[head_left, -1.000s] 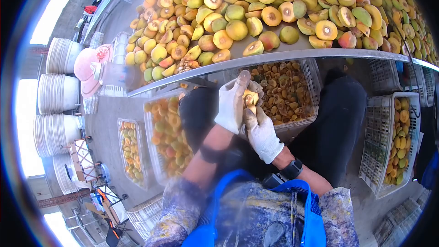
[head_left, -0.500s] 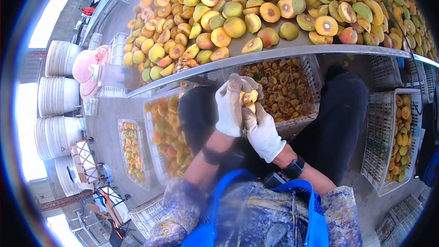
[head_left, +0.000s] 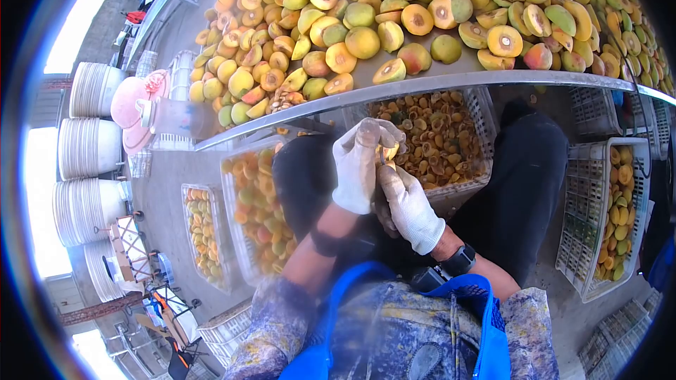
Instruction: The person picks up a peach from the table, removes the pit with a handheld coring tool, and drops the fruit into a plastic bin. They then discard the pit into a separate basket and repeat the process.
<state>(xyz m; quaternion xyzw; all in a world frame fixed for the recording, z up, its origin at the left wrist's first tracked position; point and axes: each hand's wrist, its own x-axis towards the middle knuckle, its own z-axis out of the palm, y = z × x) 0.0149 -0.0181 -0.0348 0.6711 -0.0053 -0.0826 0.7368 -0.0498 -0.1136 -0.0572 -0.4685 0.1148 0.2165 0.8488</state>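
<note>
My left hand (head_left: 357, 165), in a stained white glove, is closed around a small yellow peach piece (head_left: 388, 152) at its fingertips. Close beside it, my right hand (head_left: 410, 207), gloved too, has its fingers curled and its thumb up against the fruit. A thin dark edge shows between thumb and fruit, but what the right hand grips is mostly hidden. Both hands are over my lap, below the rim of a metal table (head_left: 436, 86) heaped with peach halves (head_left: 417, 20). Beyond the hands, a crate (head_left: 486, 137) holds many small orange-brown fruit pieces.
Left of my legs stand a crate of peaches (head_left: 257, 197) and a smaller crate of cut fruit (head_left: 204, 236). A white crate (head_left: 563, 239) of yellow pieces is at the right. A pink hat (head_left: 137, 109) and stacked white basins (head_left: 88, 151) are further left.
My right hand has turned and shifted slightly down and right, its thumb now pointing upward. The left fingers have folded further over the peach piece, which shows less.
</note>
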